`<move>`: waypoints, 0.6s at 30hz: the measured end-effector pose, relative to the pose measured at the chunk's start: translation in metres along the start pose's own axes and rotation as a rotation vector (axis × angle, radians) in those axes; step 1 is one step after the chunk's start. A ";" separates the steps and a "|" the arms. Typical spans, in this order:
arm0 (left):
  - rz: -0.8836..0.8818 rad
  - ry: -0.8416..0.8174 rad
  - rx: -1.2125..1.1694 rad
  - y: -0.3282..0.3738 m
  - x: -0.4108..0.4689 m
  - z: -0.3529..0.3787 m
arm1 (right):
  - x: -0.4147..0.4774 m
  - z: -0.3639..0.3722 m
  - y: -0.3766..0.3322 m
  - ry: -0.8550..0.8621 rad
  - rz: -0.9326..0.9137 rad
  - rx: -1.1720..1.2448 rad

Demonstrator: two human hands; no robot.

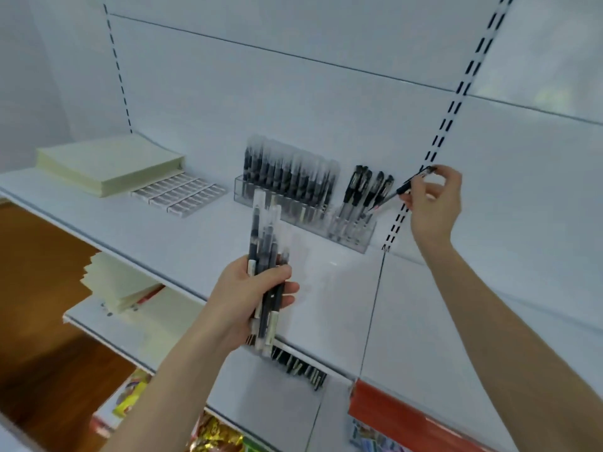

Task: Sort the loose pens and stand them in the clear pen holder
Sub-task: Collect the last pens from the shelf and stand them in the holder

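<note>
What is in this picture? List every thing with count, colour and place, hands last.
clear pen holder: one, transparent, back of upper shelf
standing pens: many, black with clear caps at left, black caps at right, in the holder
pen bundle: several, black and clear, in left hand
single pen: one, black, in right hand, tip by the holder's right end
paper stack: one, pale yellow, upper shelf, left
small packs: rows, white, beside the paper stack
notepads: a pile, pale yellow, lower shelf
lying pens: several, black, below the upper shelf's front edge
upper shelf: one, white
left hand: grips the pen bundle
right hand: pinches the single pen
</note>
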State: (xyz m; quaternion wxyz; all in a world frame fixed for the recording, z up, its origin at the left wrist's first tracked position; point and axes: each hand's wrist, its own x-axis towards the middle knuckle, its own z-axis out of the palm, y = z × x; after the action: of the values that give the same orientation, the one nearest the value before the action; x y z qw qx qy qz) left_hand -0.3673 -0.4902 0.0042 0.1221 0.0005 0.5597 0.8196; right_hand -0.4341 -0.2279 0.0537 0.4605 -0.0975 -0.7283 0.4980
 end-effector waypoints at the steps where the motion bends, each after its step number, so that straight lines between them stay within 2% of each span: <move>1: 0.000 -0.001 0.001 0.002 0.008 0.001 | 0.004 0.005 0.002 -0.038 -0.027 -0.037; 10: 0.031 -0.076 -0.019 0.017 0.067 0.001 | 0.029 0.035 0.001 -0.246 -0.166 -0.224; 18: -0.025 -0.198 -0.056 0.020 0.103 -0.004 | 0.032 0.042 -0.003 -0.233 -0.105 -0.300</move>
State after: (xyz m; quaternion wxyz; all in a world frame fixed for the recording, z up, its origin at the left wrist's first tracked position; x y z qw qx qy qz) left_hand -0.4718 -0.4798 0.0071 0.1868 0.0711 0.5218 0.8293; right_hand -0.4829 -0.2369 0.0710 0.3786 -0.0687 -0.8468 0.3672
